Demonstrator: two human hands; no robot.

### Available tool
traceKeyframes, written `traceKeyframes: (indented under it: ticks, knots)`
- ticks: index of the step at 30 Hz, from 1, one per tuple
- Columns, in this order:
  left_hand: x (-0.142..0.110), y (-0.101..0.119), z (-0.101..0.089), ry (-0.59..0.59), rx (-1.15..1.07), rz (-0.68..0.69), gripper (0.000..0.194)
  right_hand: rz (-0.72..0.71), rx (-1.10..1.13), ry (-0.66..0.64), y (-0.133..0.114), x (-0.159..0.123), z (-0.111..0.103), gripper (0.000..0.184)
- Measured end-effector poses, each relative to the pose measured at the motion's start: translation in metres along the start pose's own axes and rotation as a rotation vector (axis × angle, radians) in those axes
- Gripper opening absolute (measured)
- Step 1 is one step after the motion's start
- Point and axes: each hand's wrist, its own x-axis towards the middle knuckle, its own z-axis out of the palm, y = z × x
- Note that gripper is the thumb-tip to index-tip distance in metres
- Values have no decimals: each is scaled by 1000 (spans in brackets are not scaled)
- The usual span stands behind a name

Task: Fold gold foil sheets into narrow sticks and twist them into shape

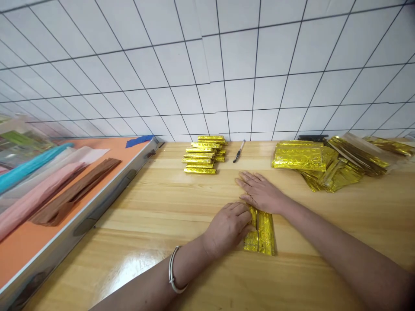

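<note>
A folded gold foil sheet (266, 235) lies on the wooden table in front of me, with a lengthwise crease down its middle. My left hand (228, 226), a silver bangle on its wrist, has its fingers bent and closed over the left edge of this sheet. Across the sheet's far end, my right hand (262, 192) lies flat with fingers stretched out to the left, covering that end. Beyond the hands sits a pile of narrow folded gold foil strips (201, 157). To the right is a stack of wider gold foil sheets (300, 157).
A pen (239, 151) lies near the tiled wall (240, 95). On the left, an orange-topped raised board (106, 172) carries brown paper (78, 190), pink paper (42, 194), a turquoise roll (35, 166) and a blue scrap (139, 141). More foil in clear plastic (366, 151) lies at far right.
</note>
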Motion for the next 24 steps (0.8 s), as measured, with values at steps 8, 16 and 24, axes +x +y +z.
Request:
traceKeyframes:
  ticks: [8, 16, 24]
  knots:
    - [-2, 2, -3, -87, 86, 178, 33, 5, 28, 11, 1, 1, 2, 61]
    - [-2, 3, -2, -91, 63, 179, 34, 55, 31, 108, 6, 12, -4, 53]
    - [-1, 3, -6, -111, 51, 168, 36, 211, 23, 279, 2, -31, -28, 38]
